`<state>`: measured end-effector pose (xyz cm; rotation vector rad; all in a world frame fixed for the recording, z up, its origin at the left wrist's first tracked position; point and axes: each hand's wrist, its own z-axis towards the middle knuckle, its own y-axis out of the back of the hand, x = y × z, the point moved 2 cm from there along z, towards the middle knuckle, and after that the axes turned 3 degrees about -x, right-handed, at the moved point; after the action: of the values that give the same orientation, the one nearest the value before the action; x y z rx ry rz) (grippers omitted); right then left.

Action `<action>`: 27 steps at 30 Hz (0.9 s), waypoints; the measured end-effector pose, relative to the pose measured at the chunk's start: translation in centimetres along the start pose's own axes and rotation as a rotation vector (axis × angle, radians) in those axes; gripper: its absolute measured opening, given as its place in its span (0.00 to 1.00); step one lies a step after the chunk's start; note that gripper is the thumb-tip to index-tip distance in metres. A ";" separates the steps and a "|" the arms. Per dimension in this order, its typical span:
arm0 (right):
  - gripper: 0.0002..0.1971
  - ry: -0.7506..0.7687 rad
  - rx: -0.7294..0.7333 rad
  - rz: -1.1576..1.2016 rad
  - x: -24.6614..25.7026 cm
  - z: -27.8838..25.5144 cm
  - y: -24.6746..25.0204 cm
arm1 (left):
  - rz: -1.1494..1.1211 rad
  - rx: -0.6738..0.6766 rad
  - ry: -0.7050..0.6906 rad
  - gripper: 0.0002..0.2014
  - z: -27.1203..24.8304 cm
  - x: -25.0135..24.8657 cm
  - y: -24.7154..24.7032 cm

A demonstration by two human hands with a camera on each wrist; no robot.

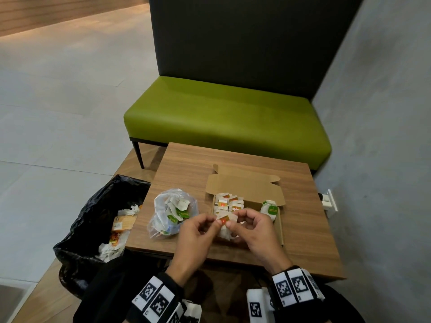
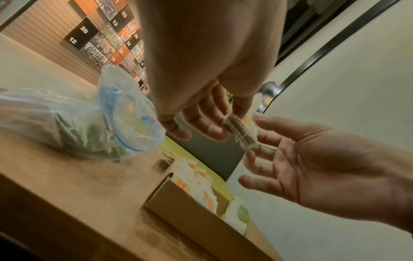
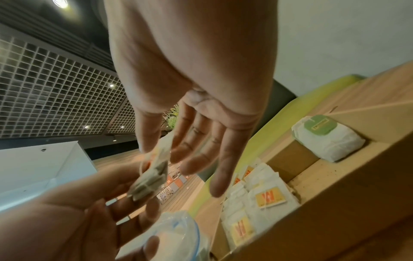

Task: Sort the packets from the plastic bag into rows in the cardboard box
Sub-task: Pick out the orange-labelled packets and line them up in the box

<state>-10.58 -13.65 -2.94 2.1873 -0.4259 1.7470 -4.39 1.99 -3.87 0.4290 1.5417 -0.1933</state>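
Head view, lower centre: your left hand [image 1: 198,229] and right hand [image 1: 251,226] pinch one orange-tagged tea bag [image 1: 224,219] above the cardboard box [image 1: 245,190]; loosen either grip and it could drop crooked across the rows.

The tabletop [image 1: 186,164] is matt wood-grain laminate. The cardboard box [image 1: 245,185] is plain brown card, dull and unprinted. The plastic bag [image 1: 161,206] is thin clear film, crinkled and faintly shiny. The packets [image 1: 227,203] look like soft white paper with glossy orange tags. The bench seat [image 1: 224,117] is smooth green leatherette with a slight sheen.
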 end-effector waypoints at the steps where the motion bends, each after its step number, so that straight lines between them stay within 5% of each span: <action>1: 0.09 -0.008 -0.001 -0.027 0.0 0.4 0.1 | -0.007 -0.026 0.009 0.04 0.3 -0.1 0.0; 6: 0.03 0.024 0.021 -0.179 0.2 2.3 0.2 | -0.016 -0.046 0.053 0.04 1.4 -0.1 -0.3; 10: 0.04 0.011 -0.145 -0.306 -0.1 4.0 1.4 | 0.102 -0.158 0.132 0.04 1.8 0.9 0.2; 16: 0.04 -0.067 0.020 -0.532 -2.6 4.7 0.2 | 0.396 -0.026 0.149 0.08 1.0 3.3 -0.2; 24: 0.02 -0.026 -0.027 -0.903 -3.9 5.0 -1.6 | 0.512 0.066 0.188 0.15 0.5 3.2 -0.9; 27: 0.12 -0.013 -0.090 -0.897 -3.7 5.0 -1.5 | 0.554 0.065 0.185 0.15 0.5 2.8 -0.9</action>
<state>-6.34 -14.18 -7.70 1.8624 0.4222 1.1710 -4.15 1.36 -6.77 0.9266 1.5386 0.2340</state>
